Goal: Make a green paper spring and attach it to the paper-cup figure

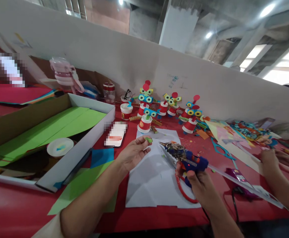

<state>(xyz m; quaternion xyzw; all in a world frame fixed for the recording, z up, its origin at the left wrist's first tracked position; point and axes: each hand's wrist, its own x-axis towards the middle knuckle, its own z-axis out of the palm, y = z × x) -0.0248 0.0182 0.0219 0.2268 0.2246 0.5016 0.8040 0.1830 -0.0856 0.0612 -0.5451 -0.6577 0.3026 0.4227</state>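
My left hand pinches a small green paper piece between thumb and fingers, above a white sheet of paper. In my right hand is a blue hot glue gun, its nozzle end crusted with dried glue and pointing left toward the green piece, not touching it. A long clear glue stick sticks out of its back. Red-handled scissors lie under the gun against the same hand; whether the fingers also grip them is partly hidden.
Several paper-cup robot figures stand behind the sheet. At left is a white box with green paper. A phone lies nearby. Another person's hands are at right, by paper scraps and a purple glue gun.
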